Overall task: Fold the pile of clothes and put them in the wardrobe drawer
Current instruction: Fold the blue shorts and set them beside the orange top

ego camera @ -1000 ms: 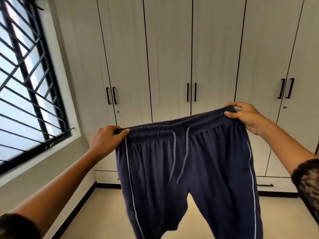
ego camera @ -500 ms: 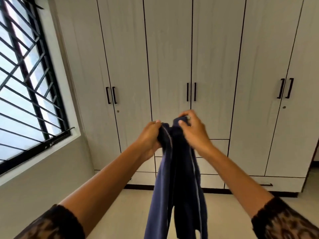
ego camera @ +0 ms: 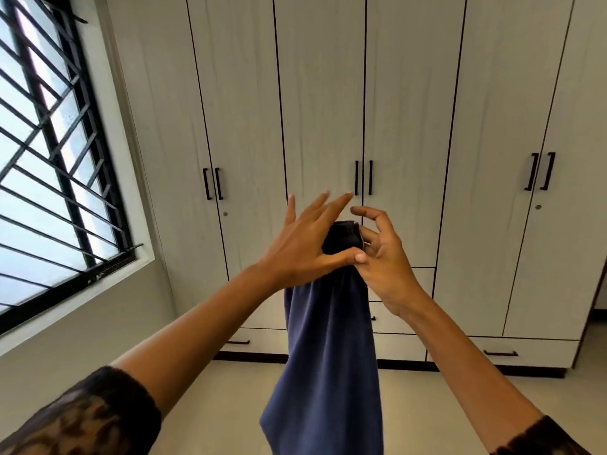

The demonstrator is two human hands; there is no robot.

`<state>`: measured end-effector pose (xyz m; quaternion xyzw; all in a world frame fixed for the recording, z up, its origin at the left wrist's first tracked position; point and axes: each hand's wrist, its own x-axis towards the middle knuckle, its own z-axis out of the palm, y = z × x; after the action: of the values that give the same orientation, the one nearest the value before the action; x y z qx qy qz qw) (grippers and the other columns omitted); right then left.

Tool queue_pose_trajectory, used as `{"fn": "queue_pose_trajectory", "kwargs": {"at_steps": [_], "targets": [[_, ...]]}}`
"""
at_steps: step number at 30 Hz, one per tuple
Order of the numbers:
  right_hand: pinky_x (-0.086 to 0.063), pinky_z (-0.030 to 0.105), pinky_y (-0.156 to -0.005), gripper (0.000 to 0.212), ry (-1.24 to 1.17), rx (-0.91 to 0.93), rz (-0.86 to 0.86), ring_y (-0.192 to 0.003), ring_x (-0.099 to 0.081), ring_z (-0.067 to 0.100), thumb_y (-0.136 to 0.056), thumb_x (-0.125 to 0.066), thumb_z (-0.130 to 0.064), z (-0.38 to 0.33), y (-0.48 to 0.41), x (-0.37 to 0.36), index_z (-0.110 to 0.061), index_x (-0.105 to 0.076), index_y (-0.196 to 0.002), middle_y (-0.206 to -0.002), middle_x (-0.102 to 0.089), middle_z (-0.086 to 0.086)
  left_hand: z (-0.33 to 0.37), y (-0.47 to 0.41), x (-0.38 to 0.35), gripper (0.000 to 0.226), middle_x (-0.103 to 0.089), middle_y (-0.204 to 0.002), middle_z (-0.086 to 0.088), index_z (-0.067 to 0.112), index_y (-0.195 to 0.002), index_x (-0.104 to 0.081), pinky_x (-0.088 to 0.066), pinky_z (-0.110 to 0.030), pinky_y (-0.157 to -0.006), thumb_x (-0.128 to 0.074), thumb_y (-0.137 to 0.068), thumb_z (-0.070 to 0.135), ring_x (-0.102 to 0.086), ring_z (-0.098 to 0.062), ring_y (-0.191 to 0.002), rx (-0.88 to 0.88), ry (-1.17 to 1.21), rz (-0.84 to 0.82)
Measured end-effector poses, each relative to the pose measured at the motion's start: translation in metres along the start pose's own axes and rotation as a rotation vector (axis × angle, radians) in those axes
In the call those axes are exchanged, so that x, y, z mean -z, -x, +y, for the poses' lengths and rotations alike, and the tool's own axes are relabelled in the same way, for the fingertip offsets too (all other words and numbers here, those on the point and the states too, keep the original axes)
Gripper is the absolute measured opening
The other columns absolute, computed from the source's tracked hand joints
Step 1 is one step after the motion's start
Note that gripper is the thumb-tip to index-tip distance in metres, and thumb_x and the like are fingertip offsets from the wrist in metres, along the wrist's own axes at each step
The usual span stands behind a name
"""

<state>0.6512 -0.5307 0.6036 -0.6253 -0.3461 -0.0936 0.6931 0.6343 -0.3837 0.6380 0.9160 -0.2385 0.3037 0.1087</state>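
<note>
Navy blue track pants (ego camera: 328, 356) hang folded lengthwise in front of me, legs together and running out of view at the bottom. My left hand (ego camera: 295, 251) clamps the gathered waistband with its thumb laid across the front, its fingers spread straight up behind the cloth. From the right, my right hand (ego camera: 384, 267) pinches the waistband's edge with curled fingers, index finger lifted. The two hands touch at the thumb tip. The white wardrobe (ego camera: 322, 110) stands behind, with shut drawers (ego camera: 404, 346) along its base.
A barred window (ego camera: 49, 159) fills the left wall above a sill. All the wardrobe doors are shut, with black handles (ego camera: 363, 177). Pale floor (ego camera: 213, 405) lies between me and the wardrobe. No pile of clothes is in view.
The pants went from spread wide at the waistband to folded in half lengthwise as my hands came together. My left fingers have since straightened, and my right hand has shifted on the waistband.
</note>
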Motion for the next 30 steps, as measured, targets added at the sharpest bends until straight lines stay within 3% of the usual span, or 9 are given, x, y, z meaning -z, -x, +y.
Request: {"fn": "queue_pose_trajectory", "kwargs": {"at_steps": [1,3,6,9,16,19,23,27,30], "targets": [[-0.055,0.026,-0.078,0.053,-0.029,0.004,0.012,-0.098,-0.066,0.015,-0.086,-0.056,0.007,-0.002,0.002,0.001,-0.025,-0.037,-0.124,-0.107,-0.065,0.002,0.003,-0.002,0.002,0.096,-0.044,-0.142,-0.005,0.020,-0.147,-0.020,-0.013,-0.046,-0.115,-0.033,-0.071,0.078,-0.036,-0.023,-0.134,0.003,0.054,0.011],[-0.056,0.030,-0.080,0.054,-0.033,0.043,0.056,-0.100,-0.066,0.018,-0.083,-0.059,0.008,-0.003,0.009,0.003,-0.029,-0.038,-0.117,-0.111,-0.062,0.005,0.010,-0.005,0.003,0.077,-0.060,-0.118,-0.009,0.015,-0.135,-0.041,-0.041,-0.031,-0.094,-0.052,-0.075,0.062,-0.057,-0.024,-0.108,0.000,0.061,0.029],[-0.056,0.030,-0.080,0.057,0.044,0.143,0.190,-0.098,-0.064,0.021,-0.077,-0.070,0.004,-0.001,0.020,0.009,-0.030,-0.039,-0.111,-0.109,-0.058,0.004,0.019,-0.009,0.004,0.070,-0.069,-0.093,-0.012,0.003,-0.111,-0.059,-0.045,-0.026,-0.065,-0.052,-0.073,0.061,-0.066,-0.027,-0.080,-0.194,-0.158,0.166],[-0.055,0.027,-0.075,0.060,0.089,0.068,0.206,-0.091,-0.065,0.022,-0.073,-0.077,-0.006,0.011,0.043,0.024,-0.025,-0.040,-0.116,-0.105,-0.059,0.006,0.024,-0.010,-0.002,0.064,-0.067,-0.076,-0.011,0.001,-0.094,-0.061,-0.046,-0.027,-0.052,-0.049,-0.073,0.061,-0.063,-0.027,-0.063,-0.275,-0.188,0.218],[-0.051,0.015,-0.078,0.058,0.302,-0.277,0.068,-0.093,-0.063,-0.001,-0.058,-0.088,-0.021,0.082,0.107,0.045,-0.036,-0.054,-0.103,-0.103,-0.065,-0.015,0.030,-0.016,0.008,0.081,-0.063,-0.086,-0.015,-0.002,-0.098,-0.055,-0.036,-0.028,-0.064,-0.040,-0.067,0.071,-0.057,-0.029,-0.072,-0.131,-0.113,0.249],[-0.049,0.012,-0.071,0.049,0.293,-0.414,0.077,-0.084,-0.066,-0.001,-0.053,-0.089,-0.021,0.110,0.124,0.054,-0.030,-0.063,-0.092,-0.085,-0.071,-0.018,0.028,-0.016,0.014,0.084,-0.063,-0.091,-0.017,-0.003,-0.101,-0.054,-0.037,-0.029,-0.066,-0.035,-0.067,0.071,-0.057,-0.029,-0.077,-0.083,-0.103,0.257],[-0.046,0.017,-0.075,0.054,0.290,-0.506,0.093,-0.081,-0.065,0.007,-0.046,-0.086,-0.050,0.142,0.139,0.059,-0.019,-0.070,-0.087,-0.083,-0.072,-0.010,0.024,-0.013,0.025,0.087,-0.063,-0.094,-0.018,-0.005,-0.105,-0.054,-0.033,-0.027,-0.067,-0.035,-0.065,0.070,-0.045,-0.016,-0.077,-0.023,-0.123,0.309],[-0.052,0.035,-0.081,0.030,0.288,-0.540,0.135,-0.086,-0.063,0.021,-0.062,-0.084,-0.025,0.156,0.136,0.057,-0.013,-0.065,-0.082,-0.086,-0.069,0.002,0.018,-0.006,0.034,0.087,-0.062,-0.093,-0.019,-0.006,-0.106,-0.053,-0.033,-0.028,-0.067,-0.036,-0.066,0.069,-0.043,-0.016,-0.078,0.012,-0.145,0.305],[-0.050,0.028,-0.072,0.023,0.375,-0.494,0.136,-0.077,-0.061,0.018,-0.072,-0.078,-0.009,0.162,0.127,0.048,-0.015,-0.056,-0.073,-0.078,-0.064,0.003,0.008,0.005,0.042,0.088,-0.061,-0.096,-0.020,-0.006,-0.108,-0.052,-0.034,-0.029,-0.069,-0.036,-0.066,0.070,-0.049,-0.021,-0.079,0.071,-0.196,0.300]]}}
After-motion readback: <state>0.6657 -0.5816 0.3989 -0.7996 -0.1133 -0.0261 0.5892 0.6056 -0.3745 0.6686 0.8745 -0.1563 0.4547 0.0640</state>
